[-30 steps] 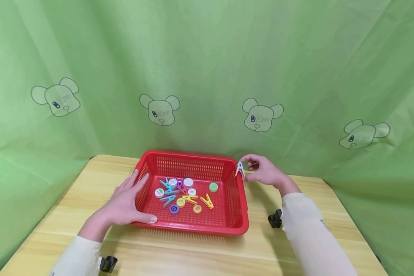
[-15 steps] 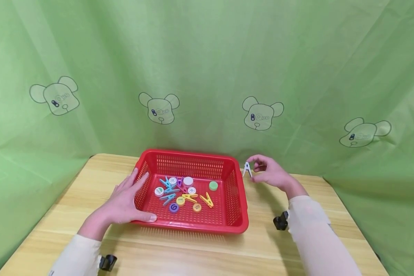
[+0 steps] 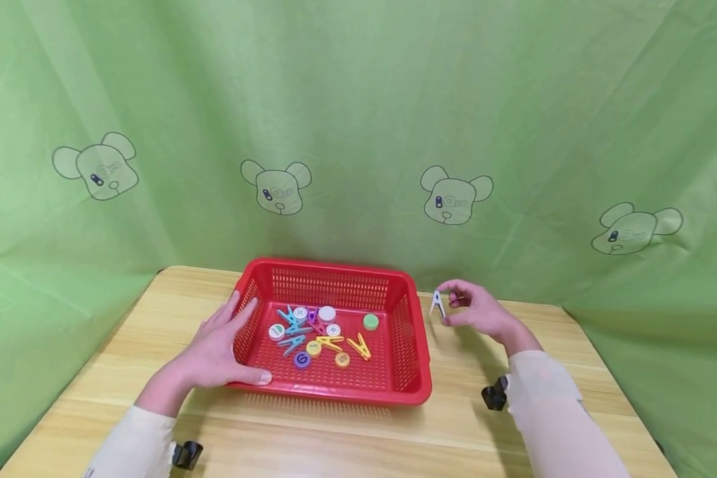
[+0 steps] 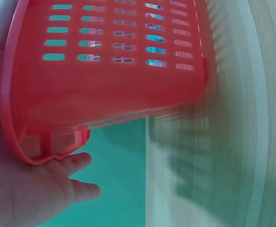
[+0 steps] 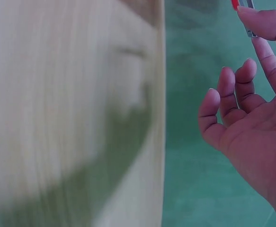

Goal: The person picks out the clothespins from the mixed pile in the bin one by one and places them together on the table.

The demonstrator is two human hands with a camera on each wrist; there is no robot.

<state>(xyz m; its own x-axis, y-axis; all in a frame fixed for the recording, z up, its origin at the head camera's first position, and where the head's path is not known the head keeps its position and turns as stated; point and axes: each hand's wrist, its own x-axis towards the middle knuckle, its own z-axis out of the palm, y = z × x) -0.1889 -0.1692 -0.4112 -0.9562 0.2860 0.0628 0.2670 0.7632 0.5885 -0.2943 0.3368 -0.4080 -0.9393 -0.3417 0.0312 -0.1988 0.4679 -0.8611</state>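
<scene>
Two hands are at work around a red basket that stands on the wood-grained counter (image 3: pixel 346 441). The right hand (image 3: pixel 475 311) pinches a pale clothespin (image 3: pixel 437 303) between thumb and index finger, the other fingers loosely bent. That clothespin is outside the basket (image 3: pixel 421 393), just beyond its right side near the counter's far edge, upright with its legs pointing down; whether they touch the surface I cannot tell. The left hand (image 3: pixel 215 348) is spread wide against the basket's left side, the thumb lying on the near rim at the corner.

Inside, on the basket floor, several clothespins and round caps lie mixed together, mostly left of the middle: light-blue clothespins (image 3: pixel 292 344), a purple one, a pink one and a yellow one. A second yellow clothespin (image 3: pixel 361 351) lies farther right, with a green cap (image 3: pixel 370 322) behind it. An orange cap (image 3: pixel 342 359) and a purple cap (image 3: pixel 301 360) sit nearer the front. Green cloth (image 3: pixel 358 119) printed with bear heads hangs behind.
</scene>
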